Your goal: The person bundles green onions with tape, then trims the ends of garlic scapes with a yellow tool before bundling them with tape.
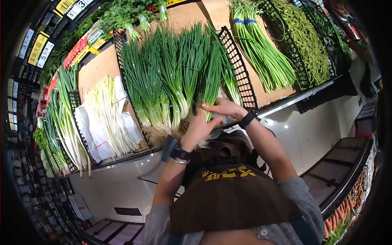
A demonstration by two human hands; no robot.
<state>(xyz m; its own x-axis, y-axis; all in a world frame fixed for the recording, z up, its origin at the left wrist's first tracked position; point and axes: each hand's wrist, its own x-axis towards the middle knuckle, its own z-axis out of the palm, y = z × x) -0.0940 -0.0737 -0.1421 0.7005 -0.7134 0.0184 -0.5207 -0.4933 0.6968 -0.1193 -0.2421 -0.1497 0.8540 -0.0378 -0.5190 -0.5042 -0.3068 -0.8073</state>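
Observation:
A bunch of green onions (212, 79) stands at the front of the crate, leaves up, with both my hands at its lower stalks. My left hand (197, 130) is wrapped round the stalks from the left. From the right, my right hand (226, 108) closes on the same bunch, fingers pressed against it. Something pale and translucent shows under my right hand, too blurred to name. Behind and to the left, more green onions (163, 77) lie in a dense row, their pale roots (161, 136) hanging toward the front edge.
Black mesh dividers (239, 67) separate the vegetables. Yellow-white chives (108, 118) and leeks (67, 118) lie left; banded green stalks (265, 61) and green pods (306, 45) lie right. Price signs (41, 49) hang at left. Carrots (341, 214) sit lower right.

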